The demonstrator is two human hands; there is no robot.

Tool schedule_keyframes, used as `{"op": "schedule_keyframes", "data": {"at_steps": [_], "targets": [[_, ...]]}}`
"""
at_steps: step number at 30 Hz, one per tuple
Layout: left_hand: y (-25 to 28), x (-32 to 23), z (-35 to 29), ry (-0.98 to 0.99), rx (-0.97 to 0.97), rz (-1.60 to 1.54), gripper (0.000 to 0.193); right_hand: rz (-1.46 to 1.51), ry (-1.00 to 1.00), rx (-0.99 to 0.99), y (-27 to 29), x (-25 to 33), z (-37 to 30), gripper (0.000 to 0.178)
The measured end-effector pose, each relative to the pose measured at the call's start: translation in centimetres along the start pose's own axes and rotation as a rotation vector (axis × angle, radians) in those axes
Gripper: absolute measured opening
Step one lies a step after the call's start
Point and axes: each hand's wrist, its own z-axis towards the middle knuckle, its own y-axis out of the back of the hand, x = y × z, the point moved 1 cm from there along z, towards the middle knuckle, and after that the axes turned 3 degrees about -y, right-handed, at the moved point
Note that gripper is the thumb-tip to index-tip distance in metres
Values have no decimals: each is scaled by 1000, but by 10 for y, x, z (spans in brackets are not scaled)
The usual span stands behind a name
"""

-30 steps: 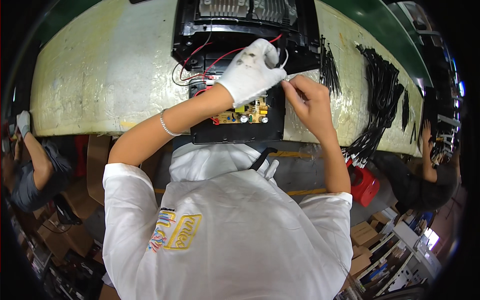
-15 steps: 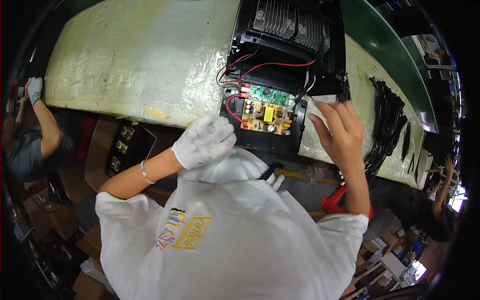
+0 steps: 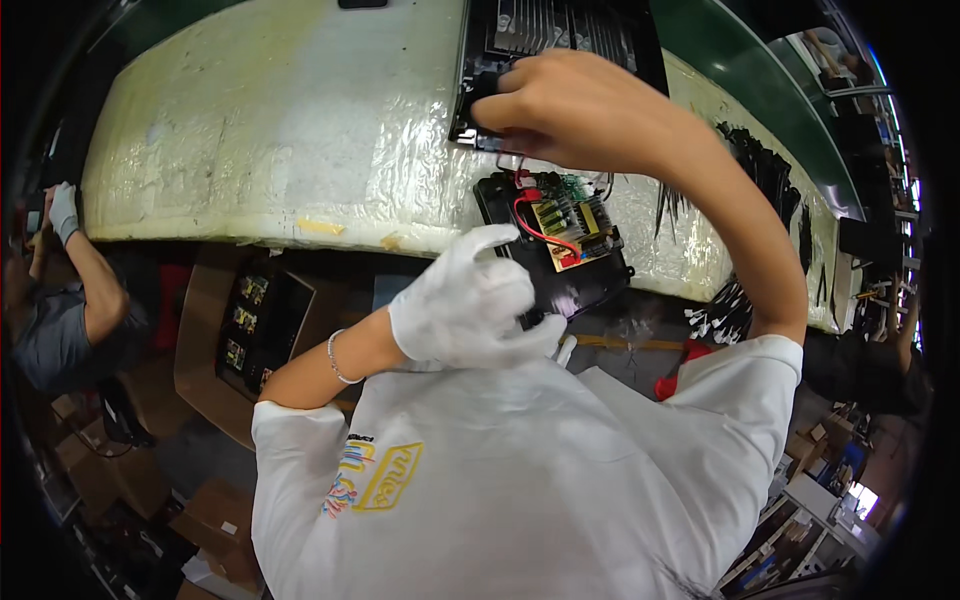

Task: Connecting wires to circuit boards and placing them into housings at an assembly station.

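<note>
Seen from above, over a white T-shirt (image 3: 520, 480) with a yellow and blue print on the left chest. Left hand (image 3: 470, 300) in a white glove, raised just below the near edge of a black electronic unit (image 3: 560, 245), fingers loosely curled and a little apart, index finger arched upward, gloved fingertips touching or just overlapping the unit's near corner; whether clamped on it, cannot tell. Thin bracelet (image 3: 335, 358) on the left wrist. Right hand (image 3: 560, 105) bare, reaching across and up, fingers drawn together and pressed down on the near left corner of a larger black housing (image 3: 560, 40) with a ribbed metal heat sink; thumb hidden beneath, so a true grip cannot be told.

Black electronic unit lying flat on the yellowish, foil-like wrapped workbench (image 3: 280, 140), at its near edge, partly overhanging toward the body. Long axis running diagonally, from upper left to lower right, the lower right end pointing off the bench. Open side up, showing a circuit board (image 3: 565, 215) with green and yellow parts and a red wire (image 3: 530, 222) looping across it. Larger housing just beyond, touching or nearly touching the unit's far end, wires passing between the two.

Bundles of black cable ties (image 3: 760, 175) scattered on the bench to the right. Under the bench on the left, an open cardboard box (image 3: 240, 330) with more dark units inside. At far left, another person's gloved hand (image 3: 62, 210) and bent arm.
</note>
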Motion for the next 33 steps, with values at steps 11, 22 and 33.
{"op": "schedule_keyframes", "data": {"at_steps": [11, 22, 33], "targets": [[-10, 82, 22, 488, -224, -432, 53, 570, -296, 80, 16, -15, -47, 32], [-27, 119, 24, 382, -239, -630, 28, 438, -283, -398, 3, -10, -68, 31], [-36, 120, 26, 393, -260, -691, 27, 394, -38, -183, 9, -20, -67, 22]]}}
